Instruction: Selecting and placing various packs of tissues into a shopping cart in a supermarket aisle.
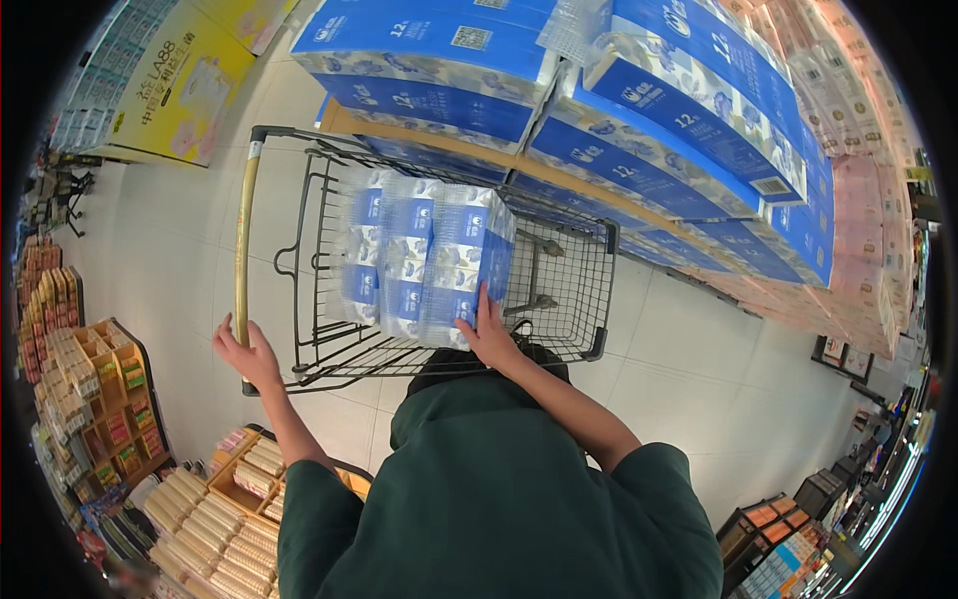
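A wire shopping cart (596, 290) with a yellow handle (244, 240) stands across in front of me. Inside its basket are several clear-wrapped packs of white and blue tissue (406, 260), pressed side by side. My right hand (489, 334) lies on the near right corner of the rightmost pack, fingers spread, not closed round it. At the near end of the handle is my left hand (249, 357), fingers apart, with the bar passing between thumb and fingers. It appears to rest there loosely.
Large blue-and-white tissue packs (679, 130) are stacked high just beyond the cart. Pink packs (868, 240) rise to the right. A yellow display box (190, 85) stands far left. Wooden shelves of goods (115, 399) and a bin of pale rolls (215, 529) are at lower left.
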